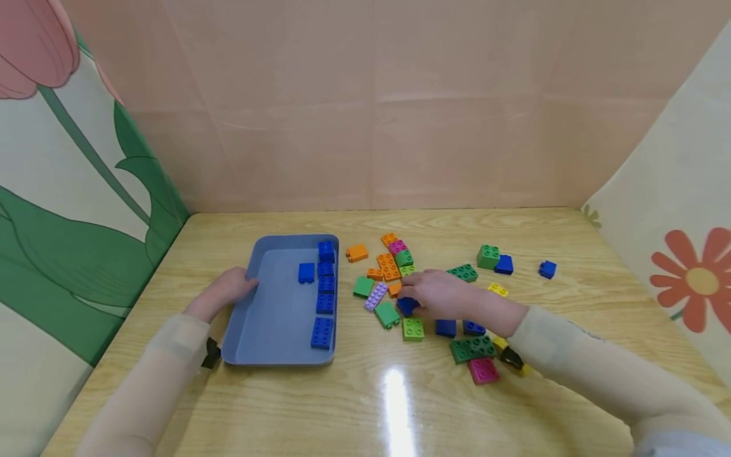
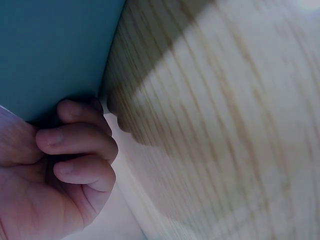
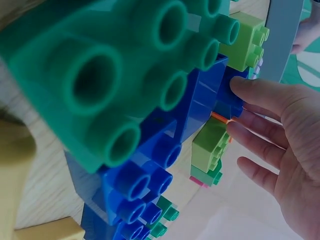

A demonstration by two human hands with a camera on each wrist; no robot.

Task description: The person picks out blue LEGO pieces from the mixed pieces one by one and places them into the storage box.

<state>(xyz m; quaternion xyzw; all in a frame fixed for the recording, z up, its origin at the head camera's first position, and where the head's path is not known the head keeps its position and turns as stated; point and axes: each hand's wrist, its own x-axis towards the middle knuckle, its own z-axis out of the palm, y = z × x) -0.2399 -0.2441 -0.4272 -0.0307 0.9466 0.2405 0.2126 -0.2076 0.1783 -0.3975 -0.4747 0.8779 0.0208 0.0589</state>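
A shallow grey-blue tray (image 1: 271, 317) lies on the left of the table, with several blue building bricks (image 1: 325, 303) along its right wall and another blue brick (image 1: 306, 273) further in. My left hand (image 1: 231, 287) grips the tray's left rim, its fingers (image 2: 75, 140) curled against the outer wall. Among the loose bricks right of the tray, my right hand (image 1: 442, 294) pinches a blue brick (image 1: 407, 306) that it partly covers. From the right wrist, the thumb (image 3: 255, 92) shows against that brick's side.
Orange bricks (image 1: 388, 266), green bricks (image 1: 387, 314) and a lilac brick (image 1: 376, 296) lie near the right hand. A dark green brick (image 1: 473, 349) and a magenta brick (image 1: 483, 370) sit below the right forearm. One small blue brick (image 1: 547, 269) lies far right.
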